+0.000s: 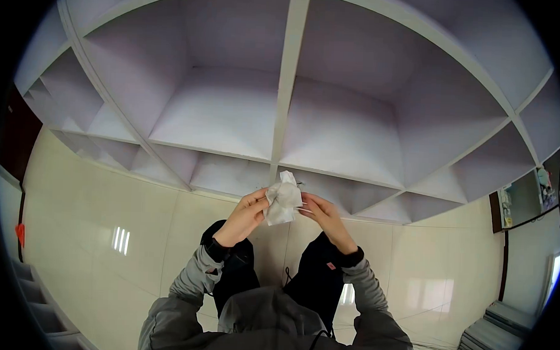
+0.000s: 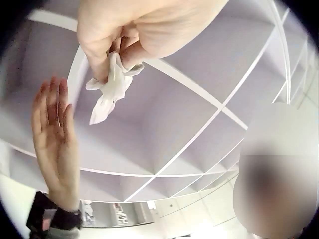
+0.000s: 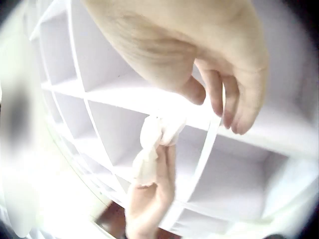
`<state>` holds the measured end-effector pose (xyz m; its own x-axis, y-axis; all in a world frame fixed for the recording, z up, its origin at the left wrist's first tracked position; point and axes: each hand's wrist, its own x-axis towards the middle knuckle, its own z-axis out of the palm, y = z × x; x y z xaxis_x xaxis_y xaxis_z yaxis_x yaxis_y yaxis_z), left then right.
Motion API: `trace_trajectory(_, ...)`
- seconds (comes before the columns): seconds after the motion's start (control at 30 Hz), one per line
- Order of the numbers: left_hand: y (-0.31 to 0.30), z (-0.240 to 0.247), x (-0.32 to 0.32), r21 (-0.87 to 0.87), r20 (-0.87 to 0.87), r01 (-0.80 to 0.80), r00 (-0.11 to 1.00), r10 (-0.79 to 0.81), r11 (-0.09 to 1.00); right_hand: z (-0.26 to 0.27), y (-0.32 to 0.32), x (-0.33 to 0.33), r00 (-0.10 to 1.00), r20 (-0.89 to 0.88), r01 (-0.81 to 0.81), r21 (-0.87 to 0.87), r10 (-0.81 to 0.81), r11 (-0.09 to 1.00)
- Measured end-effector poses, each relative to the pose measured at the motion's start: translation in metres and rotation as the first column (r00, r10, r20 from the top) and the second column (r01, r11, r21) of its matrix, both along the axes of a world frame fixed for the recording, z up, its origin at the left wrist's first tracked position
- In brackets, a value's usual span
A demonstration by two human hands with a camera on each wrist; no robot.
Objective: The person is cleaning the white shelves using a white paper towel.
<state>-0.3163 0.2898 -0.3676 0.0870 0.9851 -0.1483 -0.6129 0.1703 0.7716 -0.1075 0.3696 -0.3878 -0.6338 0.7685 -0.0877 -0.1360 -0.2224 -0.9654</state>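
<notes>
A crumpled white cloth or tissue [image 1: 283, 201] is pinched in the fingers of my left hand [image 1: 243, 218]. In the left wrist view, the white piece [image 2: 113, 87] hangs from the fingertips of the left hand [image 2: 144, 30]. My right hand [image 1: 331, 223] is just to its right in the head view, beside thin white lines at its fingertips. The left wrist view has the right hand [image 2: 56, 144] apart from the white piece, fingers extended. In the right wrist view, the right hand [image 3: 199, 50] is loosely bent and holds nothing, above the white piece [image 3: 153, 144].
Pale shelving [image 1: 287, 82] with square compartments stands in front. Below it lies a glossy tiled floor [image 1: 93, 230]. A grey stack [image 1: 493, 333] is at the lower right, and a cabinet with small items [image 1: 526, 199] is at the right. Something red [image 1: 20, 234] hangs at the left.
</notes>
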Motion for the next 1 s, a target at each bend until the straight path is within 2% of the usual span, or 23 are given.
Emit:
trace_trajectory(0.03,0.002,0.0,0.003,0.011,0.069,0.0,0.998,-0.001,1.0,-0.006,0.001,-0.003,1.0,0.0,0.008,0.002,-0.008,1.0)
trace_trajectory(0.1,0.006,-0.001,0.007,0.016,0.1,-0.026,0.995,0.024,1.0,-0.017,0.006,-0.01,0.965,-0.258,-0.136,-0.358,0.042,0.924)
trace_trajectory(0.17,0.007,0.004,0.009,0.013,0.13,-0.059,0.99,0.057,0.998,-0.008,0.005,-0.014,0.949,-0.312,-0.166,-0.392,0.039,0.905)
trace_trajectory(0.2,0.008,0.008,0.01,0.047,0.028,-0.086,0.996,0.085,0.995,-0.003,0.003,-0.015,0.931,-0.363,-0.197,-0.425,0.033,0.884)
trace_trajectory(0.23,0.008,0.012,0.011,0.082,-0.073,-0.11,0.991,0.116,0.991,0.003,-0.001,-0.015,0.93,-0.366,-0.199,-0.427,0.033,0.882)
trace_trajectory(0.27,0.01,0.008,0.012,0.083,-0.076,-0.111,0.99,0.118,0.99,0.01,-0.004,-0.016,0.927,-0.375,-0.176,-0.443,-0.003,0.879)
trace_trajectory(0.33,0.014,-0.001,0.015,0.237,-0.429,-0.124,0.876,0.219,0.963,0.012,-0.003,-0.018,0.921,-0.389,-0.167,-0.45,-0.024,0.877)
trace_trajectory(0.4,0.018,-0.001,0.024,0.293,-0.418,-0.143,0.87,0.261,0.945,0.005,0.0,-0.012,0.947,-0.317,-0.054,-0.338,-0.059,0.94)
trace_trajectory(0.43,0.021,-0.004,0.029,0.359,-0.457,-0.142,0.835,0.306,0.923,0.016,-0.003,-0.01,0.952,-0.282,0.02,-0.333,-0.12,0.943)
trace_trajectory(0.47,0.023,-0.005,0.032,0.421,-0.49,-0.136,0.798,0.351,0.897,0.018,0.001,-0.005,0.954,-0.278,0.013,-0.328,-0.11,0.944)
trace_trajectory(0.53,0.025,-0.001,0.03,0.431,-0.489,-0.139,0.794,0.361,0.891,0.023,0.011,0.012,0.965,-0.13,0.188,-0.266,-0.228,0.945)
trace_trajectory(0.6,0.029,0.008,0.022,0.494,-0.636,-0.189,0.587,0.501,0.849,0.04,0.025,0.029,0.949,-0.178,0.213,-0.249,-0.261,0.945)
trace_trajectory(0.63,0.033,0.015,0.016,0.497,-0.629,-0.181,0.599,0.495,0.849,0.045,0.036,0.042,0.958,-0.017,0.285,-0.029,-0.286,0.958)
trace_trajectory(0.67,0.038,0.023,0.008,0.557,-0.658,-0.232,0.462,0.595,0.797,0.05,0.044,0.051,0.928,0.141,0.315,0.194,-0.344,0.929)
trace_trajectory(0.7,0.045,0.031,0.003,0.619,-0.668,-0.269,0.314,0.675,0.738,0.053,0.052,0.054,0.918,0.151,0.336,0.197,-0.367,0.921)
trace_trajectory(0.77,0.062,0.05,-0.003,0.695,-0.673,-0.227,0.13,0.728,0.682,0.06,0.071,0.051,0.878,0.125,0.345,0.505,-0.462,0.791)
trace_trajectory(0.8,0.072,0.054,-0.005,0.696,-0.669,-0.222,0.143,0.729,0.683,0.067,0.074,0.052,0.871,0.128,0.352,0.51,-0.474,0.785)
trace_trajectory(0.87,0.089,0.061,-0.007,0.786,-0.616,-0.122,-0.086,0.783,0.606,0.09,0.077,0.052,0.841,0.244,0.274,0.578,-0.483,0.769)
trace_trajectory(0.9,0.091,0.064,-0.007,0.801,-0.599,-0.083,-0.139,0.789,0.593,0.09,0.082,0.053,0.849,0.23,0.268,0.588,-0.475,0.763)
trace_trajectory(0.93,0.094,0.066,-0.008,0.803,-0.596,-0.087,-0.14,0.791,0.59,0.09,0.088,0.055,0.85,0.231,0.264,0.592,-0.474,0.761)
trace_trajectory(1.0,0.098,0.067,-0.009,0.779,-0.624,-0.06,-0.172,0.763,0.624,0.092,0.1,0.058,0.892,0.18,0.284,0.49,-0.414,0.824)
